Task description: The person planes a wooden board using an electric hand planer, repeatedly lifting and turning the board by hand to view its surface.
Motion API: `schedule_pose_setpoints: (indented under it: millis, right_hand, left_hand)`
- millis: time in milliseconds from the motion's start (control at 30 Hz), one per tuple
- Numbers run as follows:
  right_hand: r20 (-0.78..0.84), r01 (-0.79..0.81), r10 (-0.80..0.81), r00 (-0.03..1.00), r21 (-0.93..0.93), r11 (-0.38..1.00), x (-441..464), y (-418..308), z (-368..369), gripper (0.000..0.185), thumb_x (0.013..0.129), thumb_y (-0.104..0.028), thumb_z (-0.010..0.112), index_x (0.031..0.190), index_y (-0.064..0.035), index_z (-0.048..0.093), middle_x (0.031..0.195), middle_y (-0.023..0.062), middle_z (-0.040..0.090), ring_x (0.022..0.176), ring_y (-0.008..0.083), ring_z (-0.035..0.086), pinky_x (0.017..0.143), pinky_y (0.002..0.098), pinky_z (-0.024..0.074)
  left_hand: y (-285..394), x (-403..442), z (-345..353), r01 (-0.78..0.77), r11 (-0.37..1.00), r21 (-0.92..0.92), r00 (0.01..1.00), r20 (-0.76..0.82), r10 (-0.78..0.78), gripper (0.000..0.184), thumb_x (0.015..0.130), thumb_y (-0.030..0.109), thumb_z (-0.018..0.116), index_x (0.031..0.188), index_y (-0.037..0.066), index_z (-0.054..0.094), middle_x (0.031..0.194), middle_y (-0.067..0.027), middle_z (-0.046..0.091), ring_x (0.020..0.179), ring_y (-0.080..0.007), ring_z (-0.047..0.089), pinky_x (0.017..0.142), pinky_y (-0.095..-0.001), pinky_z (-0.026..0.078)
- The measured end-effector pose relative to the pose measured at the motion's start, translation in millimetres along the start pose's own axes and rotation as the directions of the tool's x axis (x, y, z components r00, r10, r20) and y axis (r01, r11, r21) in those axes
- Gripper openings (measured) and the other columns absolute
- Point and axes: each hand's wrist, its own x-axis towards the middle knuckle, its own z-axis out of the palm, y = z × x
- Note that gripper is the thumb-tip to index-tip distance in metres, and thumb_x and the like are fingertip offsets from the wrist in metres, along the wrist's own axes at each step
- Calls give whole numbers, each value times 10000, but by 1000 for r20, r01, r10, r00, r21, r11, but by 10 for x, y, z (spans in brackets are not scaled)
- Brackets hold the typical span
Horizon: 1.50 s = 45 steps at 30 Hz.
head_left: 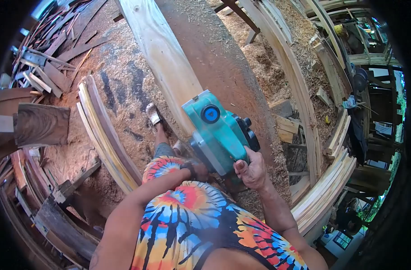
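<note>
A teal electric planer (219, 130) with a round blue-centred knob rests on a long pale wooden board (163, 56). My right hand (252, 171) is closed around the planer's rear handle, its thumb showing on the near side. Close to my waist, my left hand (200, 172) sits beside the planer's grey lower side, below a dark wristband (190, 171). The fingers of that hand are hidden, so whether they touch the planer or hold anything does not show. The board runs away from me under the planer.
A brown, dusty work surface (214, 58) lies under and right of the board. Curved timber strips (109, 135) stand at left, and a long beam (295, 85) runs along the right. Scrap wood (46, 74) is heaped at far left. Wood shavings (120, 42) cover the floor.
</note>
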Motion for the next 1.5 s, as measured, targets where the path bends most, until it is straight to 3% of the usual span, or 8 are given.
schedule_pose_setpoints:
  millis: [100,500,800,900,1000,1167,1333,1500]
  right_hand:
    - [-8,-24,24,1000,52,998,84,-48,34,781,829,-789,586,953,-18,598,636,-13,563,534,58,532,479,234,433]
    - [-6,44,-44,999,8,999,474,-254,64,778,825,-788,594,933,-18,620,604,-18,558,527,68,542,479,253,440]
    - [23,90,-88,996,-99,991,972,-516,64,718,897,-691,616,961,25,631,737,200,656,740,273,717,650,399,524]
    - [-40,141,-145,989,-89,986,1174,-609,114,730,874,-744,598,915,-16,643,606,3,554,590,74,537,527,288,439]
    - [11,91,-90,996,-135,987,1367,-751,88,700,907,-671,621,946,28,646,751,221,662,767,310,732,661,405,531]
    - [2,124,-125,992,-172,977,1749,-935,126,725,896,-695,615,971,25,666,758,223,672,776,316,734,679,414,542]
    - [4,156,-157,988,-140,978,2125,-1186,179,747,892,-710,605,1002,25,682,787,208,697,800,304,738,707,398,556]
    - [-6,199,-203,979,-146,969,2517,-1383,246,740,900,-712,591,996,14,698,796,196,705,803,288,734,715,395,559]
  left_hand:
    - [-33,9,-12,-27,1000,5,999,38,27,558,872,377,668,1275,-4,609,1164,-263,682,1055,-406,671,937,-472,526]
    - [-101,-101,-44,-104,994,-21,989,100,105,530,908,342,632,1301,-11,580,1179,-246,681,1075,-386,667,950,-466,519]
    - [-242,-179,-44,-175,983,-63,978,106,181,510,935,315,605,1321,-16,559,1190,-233,681,1091,-371,663,959,-461,515]
    - [-288,-246,-52,-249,961,-122,967,33,254,504,944,307,596,1327,-18,551,1194,-229,681,1096,-366,662,962,-459,513]
    - [82,-905,-477,-94,930,-355,984,-175,33,483,930,285,621,1291,-31,574,1163,-238,692,1092,-367,666,948,-464,510]
    - [-260,-1486,-496,-202,880,-430,881,-471,-29,437,874,313,705,1156,-11,624,1063,-237,707,1007,-354,697,863,-444,538]
    - [-200,-2112,-668,-220,863,-455,699,-691,-187,296,809,190,674,1048,18,707,936,-194,710,902,-352,696,795,-436,543]
    - [-276,-2226,-879,-207,924,-323,71,-946,-315,99,856,80,733,864,19,655,775,-144,682,687,-281,673,622,-377,519]
